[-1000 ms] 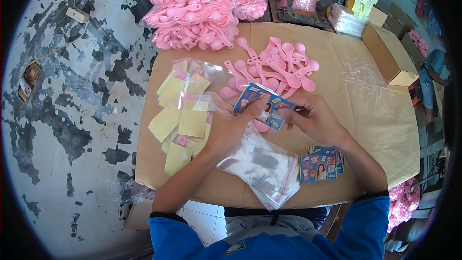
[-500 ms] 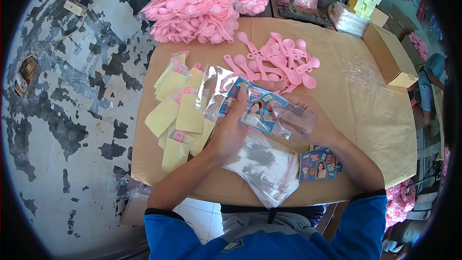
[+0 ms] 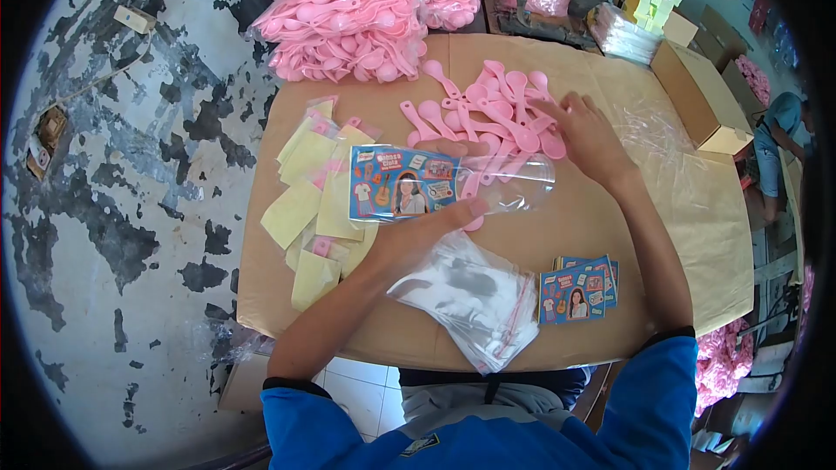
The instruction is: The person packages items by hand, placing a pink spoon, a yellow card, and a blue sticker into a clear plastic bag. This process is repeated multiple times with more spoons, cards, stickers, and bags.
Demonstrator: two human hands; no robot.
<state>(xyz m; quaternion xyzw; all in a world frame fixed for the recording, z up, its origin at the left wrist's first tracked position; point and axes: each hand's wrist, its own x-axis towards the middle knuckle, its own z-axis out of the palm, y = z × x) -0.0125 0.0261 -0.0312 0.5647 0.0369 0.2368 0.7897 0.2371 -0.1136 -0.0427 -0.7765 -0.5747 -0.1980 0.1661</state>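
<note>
My left hand (image 3: 421, 233) is closed on a clear plastic bag (image 3: 527, 184), thumb on top and fingers beneath. Inside the bag lies a blue printed card (image 3: 404, 184); the bag's transparent end points right. A pink spoon (image 3: 472, 184) shows beside the left thumb, partly behind the plastic. My right hand (image 3: 592, 135) reaches over the right edge of a loose pile of pink spoons (image 3: 501, 109), fingers apart and fingertips right at the spoons. Below the left hand lies a stack of clear bags (image 3: 470, 292), with a stack of blue cards (image 3: 573, 293) to its right.
Packets with yellowish backs (image 3: 300, 211) overlap on the table's left. Big bags of pink spoons (image 3: 348, 17) stand at the back. Loose clear plastic (image 3: 657, 135) lies at right, near a cardboard box (image 3: 704, 100). Another person (image 3: 781, 126) is at far right.
My right hand has left the bag and moved up and right to the spoon pile. My left hand has swung the bagged card left and flatter, its printed face now in full view.
</note>
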